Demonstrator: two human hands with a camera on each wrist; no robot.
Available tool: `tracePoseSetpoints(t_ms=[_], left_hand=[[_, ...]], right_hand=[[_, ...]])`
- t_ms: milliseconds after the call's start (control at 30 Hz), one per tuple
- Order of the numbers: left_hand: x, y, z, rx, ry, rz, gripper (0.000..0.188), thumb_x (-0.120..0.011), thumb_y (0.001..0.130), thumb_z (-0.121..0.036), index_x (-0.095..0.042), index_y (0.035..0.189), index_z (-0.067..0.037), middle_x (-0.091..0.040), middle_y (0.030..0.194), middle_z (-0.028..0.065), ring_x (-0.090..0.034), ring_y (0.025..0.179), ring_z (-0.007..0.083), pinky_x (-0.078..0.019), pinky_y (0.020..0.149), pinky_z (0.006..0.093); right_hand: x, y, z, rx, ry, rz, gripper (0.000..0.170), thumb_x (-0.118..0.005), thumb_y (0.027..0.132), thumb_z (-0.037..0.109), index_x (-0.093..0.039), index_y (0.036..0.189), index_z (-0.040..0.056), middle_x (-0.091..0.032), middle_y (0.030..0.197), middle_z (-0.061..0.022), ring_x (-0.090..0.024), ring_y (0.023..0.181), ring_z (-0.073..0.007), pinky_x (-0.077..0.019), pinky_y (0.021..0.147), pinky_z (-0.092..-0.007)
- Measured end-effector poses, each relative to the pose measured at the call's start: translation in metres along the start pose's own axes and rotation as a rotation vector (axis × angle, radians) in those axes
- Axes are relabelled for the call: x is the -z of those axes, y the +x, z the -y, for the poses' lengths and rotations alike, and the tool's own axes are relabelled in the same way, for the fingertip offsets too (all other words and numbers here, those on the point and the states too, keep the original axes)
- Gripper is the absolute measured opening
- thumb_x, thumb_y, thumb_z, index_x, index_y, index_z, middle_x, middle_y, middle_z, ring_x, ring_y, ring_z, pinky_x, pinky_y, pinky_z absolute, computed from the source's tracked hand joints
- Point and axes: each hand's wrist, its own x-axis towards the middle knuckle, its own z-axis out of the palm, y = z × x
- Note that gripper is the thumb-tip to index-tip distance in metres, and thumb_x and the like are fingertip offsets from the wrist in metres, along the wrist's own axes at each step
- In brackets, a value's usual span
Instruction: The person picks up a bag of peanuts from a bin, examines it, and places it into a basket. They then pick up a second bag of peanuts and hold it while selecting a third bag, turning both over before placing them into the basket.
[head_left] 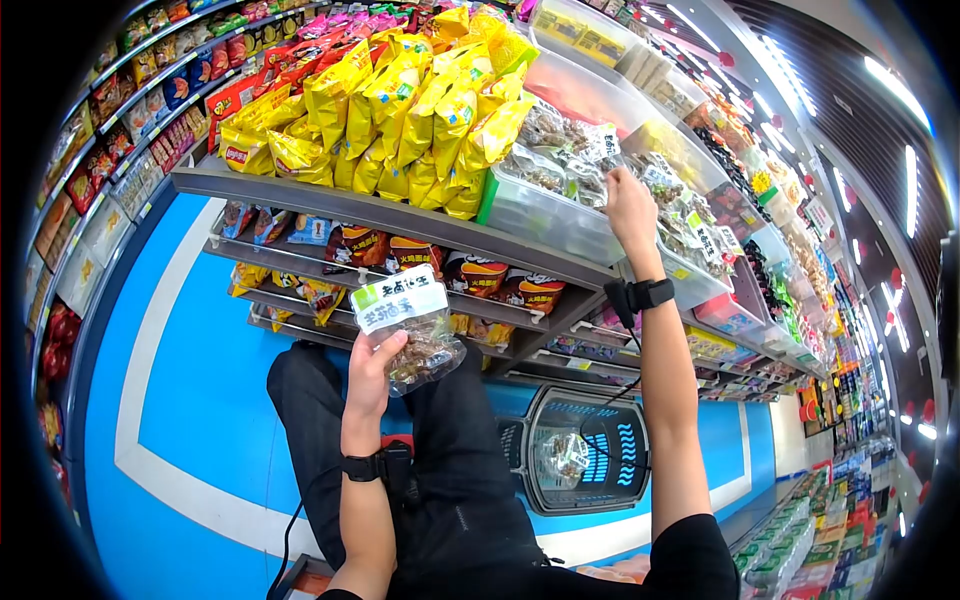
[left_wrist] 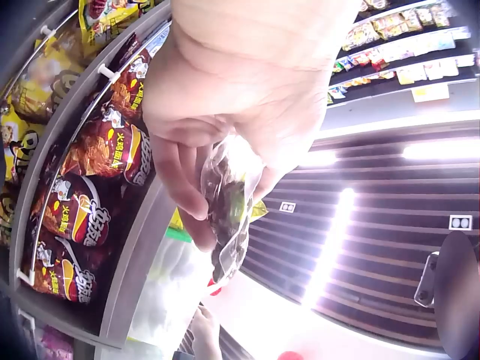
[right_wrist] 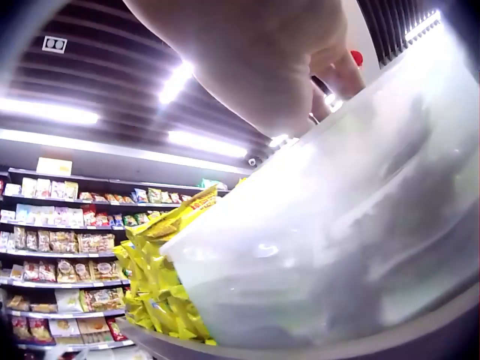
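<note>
My left hand grips a clear snack packet with a white-and-green label, thumb on its front, above my knees. In the left wrist view the thumb and fingers close on the packet, seen edge-on with dark brown contents. My right hand is at the rim of a clear plastic bin holding several similar packets. From the right wrist, the bin's wall partly hides the right hand; I cannot tell whether its fingertips hold anything.
A dark shopping basket stands on the blue floor, a similar packet inside. Yellow snack bags crowd the shelf left of the bin. Lower shelves hold red and black snack bags. Further bins continue rightward.
</note>
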Motion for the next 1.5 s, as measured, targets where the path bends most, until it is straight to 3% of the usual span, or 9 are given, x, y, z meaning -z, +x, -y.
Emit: tracePoseSetpoints(t_ms=[367, 500, 667, 767, 1000, 1200, 1300, 1400, 1500], left_hand=[[0.011, 0.005, -0.001, -0.009, -0.012, -0.106, 0.039, -0.063, 0.088, -0.005, -0.052, 0.126, 0.0, -0.062, 0.118, 0.0067, -0.057, 0.11, 0.0151, -0.0417, 0.097, 0.0293], [0.0, 0.001, -0.003, 0.078, 0.053, -0.024, 0.032, -0.062, 0.092, -0.014, -0.053, 0.121, -0.001, -0.066, 0.101, 0.0087, -0.067, 0.072, 0.0135, -0.0502, 0.043, 0.024], [-0.022, -0.002, 0.003, 0.061, -0.02, 0.049, 0.032, -0.053, 0.098, -0.021, -0.047, 0.121, 0.001, -0.068, 0.097, 0.0146, -0.069, 0.062, 0.0241, -0.0509, 0.04, 0.0276], [-0.015, 0.004, 0.027, 0.016, -0.152, -0.11, 0.04, -0.048, 0.102, -0.024, -0.045, 0.135, -0.001, -0.059, 0.123, 0.0087, -0.062, 0.104, 0.0158, -0.0535, 0.083, 0.0286], [-0.012, -0.001, 0.013, 0.005, -0.223, 0.035, 0.04, -0.057, 0.097, -0.019, -0.047, 0.132, -0.001, -0.06, 0.122, 0.0078, -0.06, 0.107, 0.0141, -0.0484, 0.091, 0.0288], [-0.019, -0.003, 0.007, -0.104, 0.031, 0.135, 0.058, -0.07, 0.086, -0.01, -0.041, 0.135, -0.001, -0.058, 0.124, 0.0069, -0.056, 0.112, 0.0145, -0.0449, 0.095, 0.0285], [-0.021, -0.006, 0.007, -0.065, -0.009, 0.184, 0.062, -0.072, 0.085, -0.007, -0.039, 0.136, -0.001, -0.056, 0.126, 0.0079, -0.055, 0.114, 0.015, -0.0448, 0.097, 0.0303], [-0.025, -0.007, 0.012, -0.09, 0.021, 0.21, 0.065, -0.075, 0.082, -0.005, -0.04, 0.136, -0.001, -0.056, 0.125, 0.0089, -0.055, 0.115, 0.0159, -0.0457, 0.097, 0.0313], [-0.026, -0.006, 0.013, -0.123, 0.1, 0.184, 0.068, -0.076, 0.08, -0.002, -0.038, 0.136, -0.001, -0.056, 0.124, 0.0098, -0.056, 0.115, 0.0166, -0.0464, 0.097, 0.032]], right_hand=[[0.028, -0.023, 0.022, -0.01, 0.148, -0.564, 0.017, -0.054, 0.098, 0.017, -0.06, 0.099, 0.0013, -0.064, 0.088, -0.0125, -0.06, 0.067, -0.0244, -0.0476, 0.062, -0.0351], [0.045, -0.06, 0.083, 0.142, 0.299, -0.582, 0.008, -0.058, 0.093, 0.007, -0.061, 0.098, 0.0009, -0.065, 0.089, -0.0122, -0.061, 0.067, -0.0233, -0.0495, 0.061, -0.0329], [0.021, -0.142, 0.134, 0.766, 0.408, -0.319, 0.021, -0.063, 0.076, -0.008, -0.063, 0.096, -0.0032, -0.067, 0.092, -0.0174, -0.068, 0.087, -0.0317, -0.0577, 0.078, -0.0399], [0.021, -0.182, 0.153, 0.837, 0.468, -0.138, 0.018, -0.065, 0.078, -0.008, -0.059, 0.094, -0.0044, -0.067, 0.095, -0.016, -0.068, 0.095, -0.0347, -0.0572, 0.082, -0.0417], [0.012, -0.2, 0.15, 0.819, 0.536, 0.107, 0.031, -0.069, 0.069, -0.007, -0.06, 0.098, -0.0036, -0.064, 0.104, -0.0147, -0.063, 0.107, -0.0366, -0.054, 0.088, -0.0427], [0.008, -0.195, 0.144, 0.315, 0.684, 0.017, 0.038, -0.071, 0.078, -0.001, -0.055, 0.113, -0.001, -0.061, 0.114, -0.0185, -0.061, 0.102, -0.0319, -0.0492, 0.089, -0.0379], [0.01, -0.187, 0.143, -0.094, 0.85, 0.304, 0.054, -0.074, 0.083, 0.015, -0.047, 0.126, -0.0023, -0.056, 0.119, -0.0146, -0.059, 0.104, -0.0247, -0.0478, 0.09, -0.0355], [0.012, -0.178, 0.131, -0.368, 1.2, 0.958, 0.05, -0.073, 0.085, 0.018, -0.049, 0.125, -0.0017, -0.062, 0.106, -0.0082, -0.06, 0.098, -0.0157, -0.0473, 0.089, -0.03], [0.006, -0.187, 0.129, -0.517, 1.301, 0.967, 0.042, -0.071, 0.087, 0.017, -0.051, 0.121, 0.0012, -0.064, 0.1, -0.0059, -0.062, 0.087, -0.0132, -0.0527, 0.063, -0.0286]])
